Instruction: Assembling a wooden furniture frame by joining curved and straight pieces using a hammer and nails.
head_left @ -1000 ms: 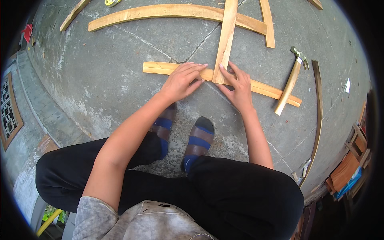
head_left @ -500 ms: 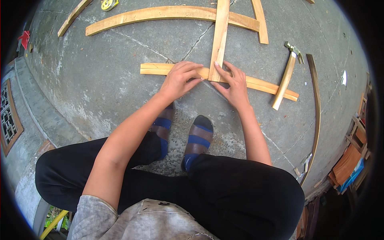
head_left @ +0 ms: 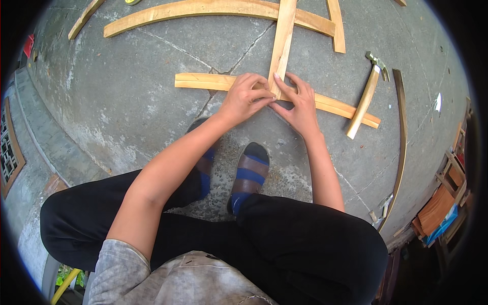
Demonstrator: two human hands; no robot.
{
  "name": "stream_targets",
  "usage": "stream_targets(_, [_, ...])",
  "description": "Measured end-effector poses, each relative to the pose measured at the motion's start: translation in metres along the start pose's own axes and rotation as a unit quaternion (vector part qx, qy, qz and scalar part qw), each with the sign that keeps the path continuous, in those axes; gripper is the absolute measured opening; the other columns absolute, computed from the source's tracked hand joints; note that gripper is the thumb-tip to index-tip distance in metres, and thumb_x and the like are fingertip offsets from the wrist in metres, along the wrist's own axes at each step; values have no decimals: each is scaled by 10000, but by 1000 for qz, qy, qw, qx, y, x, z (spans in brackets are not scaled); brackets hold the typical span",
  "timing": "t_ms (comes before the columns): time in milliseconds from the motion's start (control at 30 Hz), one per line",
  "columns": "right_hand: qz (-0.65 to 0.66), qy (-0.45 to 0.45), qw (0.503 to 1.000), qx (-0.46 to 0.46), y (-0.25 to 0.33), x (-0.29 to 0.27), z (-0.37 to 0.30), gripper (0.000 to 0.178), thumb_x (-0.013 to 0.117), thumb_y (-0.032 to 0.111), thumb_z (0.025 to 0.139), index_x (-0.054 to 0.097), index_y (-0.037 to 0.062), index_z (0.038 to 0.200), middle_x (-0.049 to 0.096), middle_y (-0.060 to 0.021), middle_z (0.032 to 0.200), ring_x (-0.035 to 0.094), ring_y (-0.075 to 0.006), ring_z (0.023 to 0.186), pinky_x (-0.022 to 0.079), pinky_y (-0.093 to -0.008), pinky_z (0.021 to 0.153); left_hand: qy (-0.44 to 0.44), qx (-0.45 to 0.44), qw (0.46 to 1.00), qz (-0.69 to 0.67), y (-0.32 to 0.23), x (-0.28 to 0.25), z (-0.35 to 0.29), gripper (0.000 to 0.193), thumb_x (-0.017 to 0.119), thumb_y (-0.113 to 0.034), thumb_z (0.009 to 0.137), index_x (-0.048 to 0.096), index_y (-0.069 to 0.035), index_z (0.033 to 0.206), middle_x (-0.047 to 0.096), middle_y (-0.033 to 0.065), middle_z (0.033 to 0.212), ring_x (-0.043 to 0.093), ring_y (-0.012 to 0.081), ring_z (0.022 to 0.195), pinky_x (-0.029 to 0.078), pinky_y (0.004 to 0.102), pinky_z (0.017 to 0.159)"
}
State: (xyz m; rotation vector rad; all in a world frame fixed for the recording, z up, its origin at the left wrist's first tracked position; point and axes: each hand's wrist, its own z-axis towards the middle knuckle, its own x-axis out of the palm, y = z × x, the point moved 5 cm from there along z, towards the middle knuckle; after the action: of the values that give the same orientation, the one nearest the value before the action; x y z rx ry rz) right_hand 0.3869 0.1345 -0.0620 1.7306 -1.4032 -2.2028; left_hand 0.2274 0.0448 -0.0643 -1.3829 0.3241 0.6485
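Observation:
A pale wooden strip (head_left: 282,48) runs away from me, its near end lying across a crosswise wooden piece (head_left: 203,80) marked by a lengthwise line. At this crossing my left hand (head_left: 245,100) is closed in a pinch; whatever the fingertips hold is too small or hidden to name. My right hand (head_left: 301,104) grips the near end of the strip from the right, index fingertip on its top and thumb low by the left fingertips. A claw hammer (head_left: 365,101) with a wooden handle rests across the crosswise piece's right end.
Beyond lie a long curved wooden piece (head_left: 193,8) under the strip and a shorter piece (head_left: 336,28). On the right is a thin dark strip (head_left: 401,132). My sandalled feet (head_left: 249,173) stand on the concrete floor (head_left: 137,107). Scrap wood (head_left: 434,206) is piled far right.
My left hand has moved right, its pinched fingertips now at the strip's near end. The right hand stays on the strip. The view has shifted slightly.

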Motion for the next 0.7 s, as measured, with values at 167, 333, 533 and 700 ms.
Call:
stream_targets(167, [1, 3, 1000, 7, -1, -1, 0, 802, 892, 289, 748, 599, 370, 1491, 573, -89, 1431, 562, -312, 1263, 437, -457, 1061, -1, -18, 1000, -11, 2, 4, -2, 145, 850, -186, 788, 818, -137, 921, 659, 21, 1058, 613, 251, 1035, 492, 394, 929])
stream_targets(333, [5, 0, 1000, 5, 0, -2, 1, 800, 892, 289, 748, 601, 369, 1490, 574, -85, 1431, 562, -311, 1263, 436, -456, 1062, -10, -15, 1000, -13, 3, 5, -2, 147, 850, -172, 785, 816, -131, 922, 665, 21, 1054, 615, 248, 1031, 503, 386, 919])
stream_targets(533, [5, 1, 1000, 5, -1, -1, 0, 798, 892, 285, 744, 607, 367, 1484, 574, -82, 1430, 564, -311, 1256, 437, -456, 1061, -9, -17, 999, -30, 2, 9, -2, 163, 849, -160, 780, 814, -125, 935, 672, 25, 1055, 624, 250, 1029, 515, 393, 905])
stream_targets(700, [2, 1, 1000, 10, -3, 1, -1, 795, 893, 289, 742, 610, 366, 1482, 574, -83, 1436, 564, -311, 1260, 435, -454, 1060, -18, -21, 999, -32, 3, 10, -3, 187, 863, -130, 777, 822, -129, 959, 695, 38, 1069, 644, 255, 1016, 527, 391, 891])
